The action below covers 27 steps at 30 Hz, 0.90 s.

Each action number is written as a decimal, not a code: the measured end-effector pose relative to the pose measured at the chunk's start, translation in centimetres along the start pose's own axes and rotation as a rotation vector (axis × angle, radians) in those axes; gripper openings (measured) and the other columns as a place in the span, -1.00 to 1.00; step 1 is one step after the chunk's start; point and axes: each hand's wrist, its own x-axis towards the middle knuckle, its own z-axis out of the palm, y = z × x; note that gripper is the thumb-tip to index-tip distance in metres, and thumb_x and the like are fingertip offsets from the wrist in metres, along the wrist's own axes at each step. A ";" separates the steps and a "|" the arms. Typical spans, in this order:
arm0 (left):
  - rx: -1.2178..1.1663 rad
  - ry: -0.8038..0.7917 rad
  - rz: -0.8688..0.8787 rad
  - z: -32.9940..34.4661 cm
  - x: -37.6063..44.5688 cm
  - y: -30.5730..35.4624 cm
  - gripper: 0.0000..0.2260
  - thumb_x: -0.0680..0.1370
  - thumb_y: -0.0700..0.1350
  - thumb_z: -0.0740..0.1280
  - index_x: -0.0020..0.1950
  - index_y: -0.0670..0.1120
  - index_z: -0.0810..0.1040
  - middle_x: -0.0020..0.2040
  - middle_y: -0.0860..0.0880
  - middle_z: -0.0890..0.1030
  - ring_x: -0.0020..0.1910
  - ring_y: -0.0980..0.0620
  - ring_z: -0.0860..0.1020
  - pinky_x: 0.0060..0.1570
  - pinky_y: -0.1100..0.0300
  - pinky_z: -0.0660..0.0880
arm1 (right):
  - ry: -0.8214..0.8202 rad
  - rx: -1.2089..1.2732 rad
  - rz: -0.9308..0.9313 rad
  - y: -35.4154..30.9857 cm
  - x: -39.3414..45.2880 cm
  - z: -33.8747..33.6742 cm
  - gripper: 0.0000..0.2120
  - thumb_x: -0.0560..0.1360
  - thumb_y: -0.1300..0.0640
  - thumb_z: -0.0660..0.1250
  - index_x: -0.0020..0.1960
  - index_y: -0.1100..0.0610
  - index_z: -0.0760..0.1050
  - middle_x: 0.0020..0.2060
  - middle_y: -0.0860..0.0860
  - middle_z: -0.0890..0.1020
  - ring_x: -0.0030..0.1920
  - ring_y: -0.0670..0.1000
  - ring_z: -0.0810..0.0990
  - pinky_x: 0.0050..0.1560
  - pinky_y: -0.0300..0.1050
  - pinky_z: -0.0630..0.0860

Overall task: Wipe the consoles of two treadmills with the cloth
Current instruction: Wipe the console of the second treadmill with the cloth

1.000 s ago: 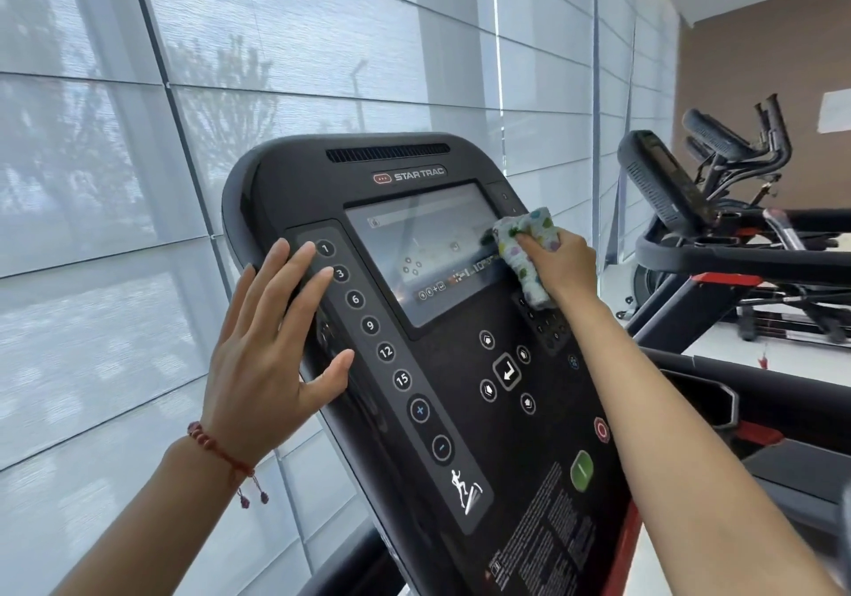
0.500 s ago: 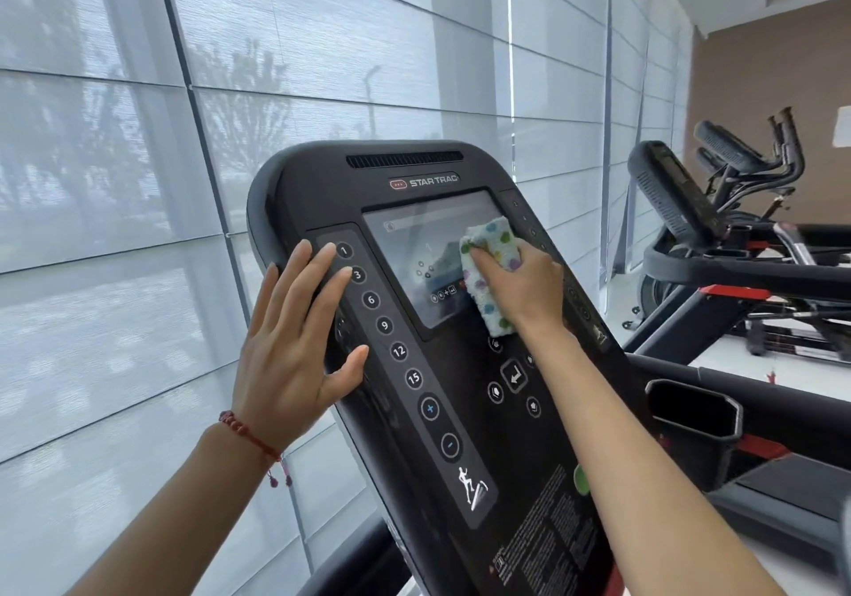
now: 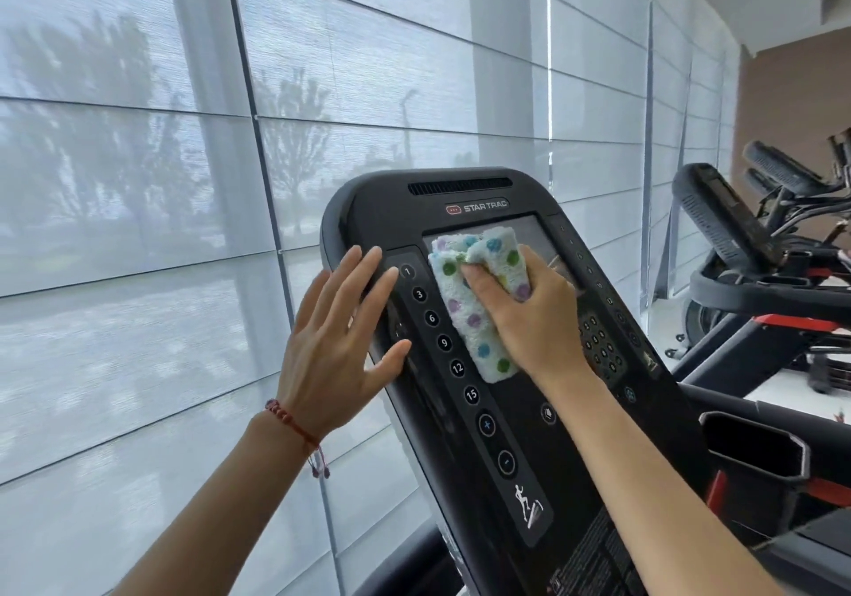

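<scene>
A black Star Trac treadmill console [image 3: 479, 416] fills the middle of the view, tilted back. My right hand [image 3: 529, 314] grips a white cloth with coloured dots [image 3: 474, 300] and presses it on the left part of the screen. My left hand [image 3: 336, 342] lies flat with straight fingers against the console's left edge, beside the column of numbered buttons. A second treadmill console [image 3: 718, 217] stands farther off at the right.
Window blinds [image 3: 184, 180] cover the wall behind and to the left. A black cup holder [image 3: 755, 452] sits at the console's right side. Handlebars and other gym machines [image 3: 792, 180] crowd the far right.
My right hand has swept the cloth from the screen's right edge to its left part. My left hand has stayed on the console's left edge. The view has shifted, so the console sits farther right.
</scene>
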 end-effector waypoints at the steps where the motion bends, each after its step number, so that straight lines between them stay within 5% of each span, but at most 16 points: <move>1: 0.007 0.003 -0.008 -0.2 0.4 -0.8 -0.53 0.55 0.03 0.18 0.37 -0.22 0.35 0.40 -0.21 0.34 0.43 -0.14 0.24 0.36 -0.11 0.23 | -0.002 -0.029 -0.042 -0.4 -0.3 0.6 -0.74 0.37 -0.20 0.35 -0.16 -0.01 0.53 -0.26 -0.03 0.64 -0.24 -0.04 0.62 -0.22 -0.08 0.58; 5: 0.051 -0.051 -0.033 -1.0 2.1 -4.2 -0.55 0.60 0.04 0.10 0.37 -0.22 0.39 0.40 -0.18 0.36 0.40 -0.13 0.28 0.37 -0.07 0.22 | 0.072 -0.204 -0.127 -0.5 -1.7 3.5 -0.59 0.40 -0.28 0.22 -0.08 0.06 0.52 -0.24 -0.03 0.56 -0.30 -0.08 0.51 -0.33 -0.29 0.41; 10: 0.065 -0.096 0.072 -1.2 2.7 -6.0 -0.55 0.62 0.04 0.05 0.39 -0.22 0.36 0.39 -0.22 0.37 0.35 -0.12 0.34 0.31 -0.06 0.31 | 0.133 -0.245 -0.093 -1.9 2.1 5.9 -0.65 0.46 -0.18 0.28 -0.10 0.13 0.50 -0.22 0.05 0.56 -0.24 0.03 0.54 -0.25 -0.08 0.48; 15: 0.040 -0.110 0.049 -1.3 2.4 -5.6 -0.53 0.58 0.01 0.13 0.40 -0.24 0.34 0.41 -0.23 0.34 0.36 -0.15 0.35 0.27 -0.11 0.37 | 0.086 -0.241 -0.063 -3.0 6.5 7.5 -0.63 0.47 -0.19 0.27 -0.03 0.13 0.51 -0.17 0.05 0.57 -0.15 0.05 0.54 -0.20 -0.14 0.37; 27: 0.040 -0.116 -0.023 -1.4 2.1 -4.5 -0.53 0.58 0.00 0.10 0.40 -0.26 0.34 0.42 -0.24 0.32 0.36 -0.17 0.34 0.29 0.01 0.33 | 0.021 -0.176 -0.133 -0.3 -2.6 3.9 -0.61 0.40 -0.24 0.27 -0.15 0.10 0.52 -0.27 0.00 0.55 -0.31 -0.05 0.53 -0.31 -0.39 0.37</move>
